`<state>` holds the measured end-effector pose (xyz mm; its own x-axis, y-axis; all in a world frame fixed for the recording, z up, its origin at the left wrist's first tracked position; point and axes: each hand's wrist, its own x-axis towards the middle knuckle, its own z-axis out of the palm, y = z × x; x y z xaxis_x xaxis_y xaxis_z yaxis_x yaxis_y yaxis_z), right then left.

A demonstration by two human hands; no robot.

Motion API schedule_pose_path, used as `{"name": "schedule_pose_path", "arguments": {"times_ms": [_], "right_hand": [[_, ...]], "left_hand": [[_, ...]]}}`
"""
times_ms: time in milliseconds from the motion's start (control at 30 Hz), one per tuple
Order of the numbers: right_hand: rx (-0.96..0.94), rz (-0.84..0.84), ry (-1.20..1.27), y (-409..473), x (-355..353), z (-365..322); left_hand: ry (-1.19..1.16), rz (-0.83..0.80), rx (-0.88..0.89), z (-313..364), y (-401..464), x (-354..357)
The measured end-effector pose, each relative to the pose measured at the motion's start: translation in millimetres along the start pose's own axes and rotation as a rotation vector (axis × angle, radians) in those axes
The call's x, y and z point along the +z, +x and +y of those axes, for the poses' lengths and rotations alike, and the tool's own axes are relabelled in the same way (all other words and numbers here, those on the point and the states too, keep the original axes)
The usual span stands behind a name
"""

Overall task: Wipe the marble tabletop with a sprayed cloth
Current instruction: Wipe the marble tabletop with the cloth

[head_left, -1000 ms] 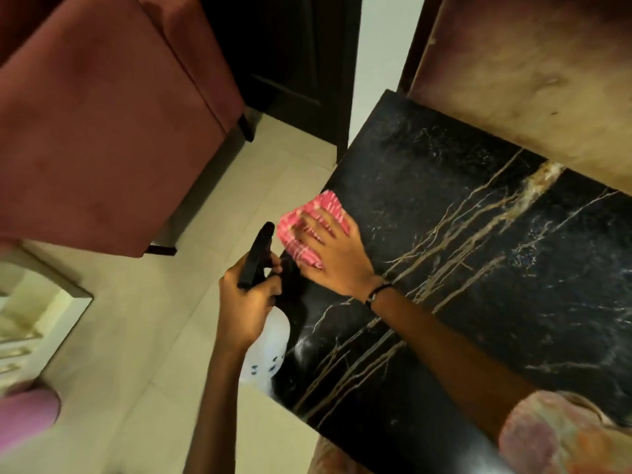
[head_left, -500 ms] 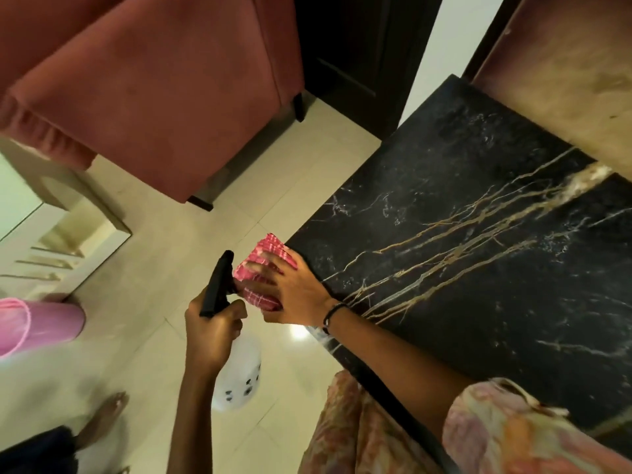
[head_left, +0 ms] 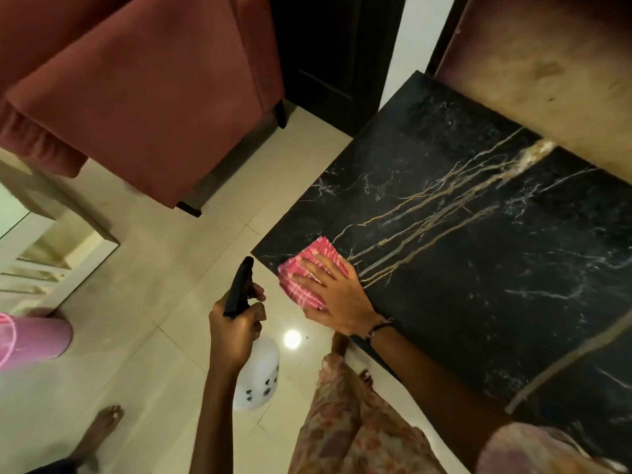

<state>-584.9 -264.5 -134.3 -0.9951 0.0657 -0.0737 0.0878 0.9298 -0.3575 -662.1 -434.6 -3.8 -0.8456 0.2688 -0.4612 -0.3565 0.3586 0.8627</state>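
A black marble tabletop (head_left: 478,254) with gold veins fills the right side of the view. A folded pink checked cloth (head_left: 301,285) lies at its near left corner. My right hand (head_left: 337,295) presses flat on the cloth with straight fingers. My left hand (head_left: 236,331) grips a white spray bottle (head_left: 260,374) by its black trigger head (head_left: 239,289), held over the floor just left of the table corner, nozzle pointing up and away.
A red upholstered chair (head_left: 136,97) stands on the tiled floor at upper left. A pink bucket (head_left: 30,340) sits at the left edge. Another person's bare foot (head_left: 102,429) is at lower left. A tan chair back (head_left: 547,80) borders the table's far side.
My right hand slid the cloth along the table's left edge to the near corner, out over the edge, then back onto the marble. The spray bottle stayed in my left hand.
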Motion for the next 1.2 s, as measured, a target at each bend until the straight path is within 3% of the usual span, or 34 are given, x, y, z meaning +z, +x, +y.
{"name": "schedule_pose_path", "arguments": {"times_ms": [133,233,333,467,567,667,833,1000,1200], "right_hand": [[0.177,0.004,0.046,58,-11,-19],[0.094,-0.032,-0.025,62,-13,-16],[-0.06,-0.044,-0.047,17,-8,0],[-0.054,-0.064,-0.079,-71,-14,36],[0.087,-0.032,-0.092,-132,-30,78],[0.349,-0.012,-0.131,-156,-50,119],[0.616,0.104,-0.02,-83,-68,122],[0.406,0.062,0.008,-19,-52,69],[0.12,0.006,-0.048,-96,-15,20]], "left_hand": [[0.075,-0.045,0.019,4,5,5],[0.142,-0.091,0.022,14,17,11],[0.148,-0.109,0.009,25,30,20],[0.14,-0.211,0.013,35,44,39],[0.184,-0.296,0.036,39,49,59],[0.185,-0.346,0.042,44,49,77],[0.204,-0.42,0.066,48,49,100],[0.242,-0.435,0.122,47,52,108],[0.271,-0.471,0.135,45,52,119]]}}
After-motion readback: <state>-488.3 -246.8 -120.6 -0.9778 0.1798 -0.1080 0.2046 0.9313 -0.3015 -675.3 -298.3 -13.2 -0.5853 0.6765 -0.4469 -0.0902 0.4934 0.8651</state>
